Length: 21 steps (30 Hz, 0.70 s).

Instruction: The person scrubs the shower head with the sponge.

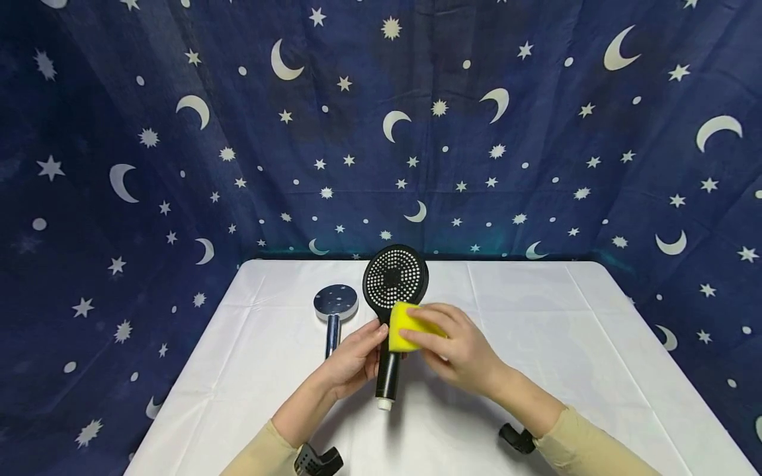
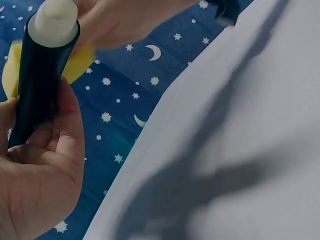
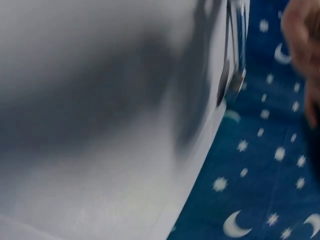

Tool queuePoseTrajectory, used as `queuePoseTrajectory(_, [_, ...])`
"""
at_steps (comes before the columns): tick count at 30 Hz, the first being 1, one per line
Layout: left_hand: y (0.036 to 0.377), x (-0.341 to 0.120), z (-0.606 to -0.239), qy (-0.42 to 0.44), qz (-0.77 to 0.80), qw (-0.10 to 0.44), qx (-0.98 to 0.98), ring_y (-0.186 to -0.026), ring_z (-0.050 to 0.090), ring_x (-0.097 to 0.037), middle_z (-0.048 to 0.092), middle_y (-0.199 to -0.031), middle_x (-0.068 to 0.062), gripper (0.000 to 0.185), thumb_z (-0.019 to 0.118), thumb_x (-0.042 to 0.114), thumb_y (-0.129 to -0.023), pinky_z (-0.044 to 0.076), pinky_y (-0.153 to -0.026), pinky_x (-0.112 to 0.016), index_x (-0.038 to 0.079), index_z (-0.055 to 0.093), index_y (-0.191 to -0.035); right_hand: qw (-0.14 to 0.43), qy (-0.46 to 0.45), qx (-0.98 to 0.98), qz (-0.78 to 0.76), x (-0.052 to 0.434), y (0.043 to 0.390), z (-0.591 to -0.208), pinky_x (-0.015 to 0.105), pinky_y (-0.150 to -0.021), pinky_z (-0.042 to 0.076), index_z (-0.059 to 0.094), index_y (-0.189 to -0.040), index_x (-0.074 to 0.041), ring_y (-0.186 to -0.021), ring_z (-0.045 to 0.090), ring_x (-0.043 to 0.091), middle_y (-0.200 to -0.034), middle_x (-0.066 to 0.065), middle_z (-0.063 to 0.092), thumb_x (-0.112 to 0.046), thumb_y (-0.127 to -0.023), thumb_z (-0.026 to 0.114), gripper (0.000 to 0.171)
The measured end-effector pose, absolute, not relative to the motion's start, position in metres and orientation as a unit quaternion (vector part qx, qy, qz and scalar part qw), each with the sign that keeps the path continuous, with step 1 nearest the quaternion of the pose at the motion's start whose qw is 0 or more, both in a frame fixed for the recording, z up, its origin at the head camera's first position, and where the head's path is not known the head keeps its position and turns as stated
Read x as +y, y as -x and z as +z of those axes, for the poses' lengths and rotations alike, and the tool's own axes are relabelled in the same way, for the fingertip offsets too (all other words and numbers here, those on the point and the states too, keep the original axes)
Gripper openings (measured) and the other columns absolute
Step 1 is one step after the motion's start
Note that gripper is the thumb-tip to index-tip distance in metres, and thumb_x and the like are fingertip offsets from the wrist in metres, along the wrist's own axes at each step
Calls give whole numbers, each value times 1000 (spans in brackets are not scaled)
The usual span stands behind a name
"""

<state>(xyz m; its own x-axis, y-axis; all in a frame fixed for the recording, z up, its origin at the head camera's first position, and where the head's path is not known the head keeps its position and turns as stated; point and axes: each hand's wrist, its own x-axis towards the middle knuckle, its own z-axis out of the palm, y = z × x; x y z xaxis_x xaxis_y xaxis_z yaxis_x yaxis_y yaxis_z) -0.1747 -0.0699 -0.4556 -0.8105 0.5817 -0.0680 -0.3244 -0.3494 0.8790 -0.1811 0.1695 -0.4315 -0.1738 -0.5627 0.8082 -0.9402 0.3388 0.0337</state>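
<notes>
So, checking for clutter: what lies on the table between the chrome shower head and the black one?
In the head view, only bare white tablecloth shows between the chrome shower head and the black shower head.

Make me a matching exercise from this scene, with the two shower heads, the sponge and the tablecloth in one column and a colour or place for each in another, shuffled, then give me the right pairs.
Things:
1. black shower head
2. chrome shower head
3. sponge
4. tablecloth

Descriptions:
A. white, spread over the table
B. yellow, held in the right hand against the neck of a shower head
C. lying on the cloth, untouched, beside the left hand
D. gripped by its handle in the left hand, dotted face toward the camera

Pairs: 1-D, 2-C, 3-B, 4-A
</notes>
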Motion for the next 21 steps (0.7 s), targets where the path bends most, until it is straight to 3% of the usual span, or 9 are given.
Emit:
queuePoseTrajectory(4, [176, -68, -454, -119, 825, 269, 482, -96, 71, -17, 69, -110, -6, 33, 48, 30, -111, 59, -82, -28, 11, 48, -136, 389, -470, -732, 303, 166, 191, -432, 39, -108, 43, 73, -125, -12, -117, 58, 39, -134, 21, 61, -18, -105, 53, 29])
queuePoseTrajectory(9, [179, -71, -451, -93, 836, 232, 489, -91, 71, -14, 69, -115, -5, 35, 50, 28, -110, 60, -81, -28, 9, 49, -139, 315, -516, -709, 363, 163, 174, -437, 30, -107, 45, 72, -126, -10, -116, 59, 34, -133, 21, 61, -18, -102, 60, 28])
queuePoseTrajectory(14, [184, -78, -451, -90, 832, 193, 512, -104, 71, -22, 63, -137, -9, 44, 56, 24, -108, 60, -86, -37, 6, 42, -145, 250, -576, -682, 374, 168, 151, -443, 32, -100, 50, 72, -124, -10, -112, 61, 32, -130, 20, 62, -12, -96, 65, 29])
queuePoseTrajectory(17, [187, -81, -452, -92, 825, 180, 527, -109, 70, -30, 60, -137, -14, 49, 60, 22, -106, 60, -86, -43, 9, 37, -147, 231, -585, -688, 363, 174, 143, -445, 33, -99, 51, 72, -125, -12, -112, 62, 30, -132, 18, 62, -12, -96, 64, 30])
queuePoseTrajectory(21, [190, -83, -454, -81, 818, 157, 548, -107, 70, -28, 64, -127, -15, 60, 65, 12, -101, 60, -86, -44, 17, 31, -150, 221, -596, -695, 335, 183, 139, -445, 33, -98, 51, 72, -126, -14, -111, 63, 28, -131, 15, 63, -11, -95, 63, 32])
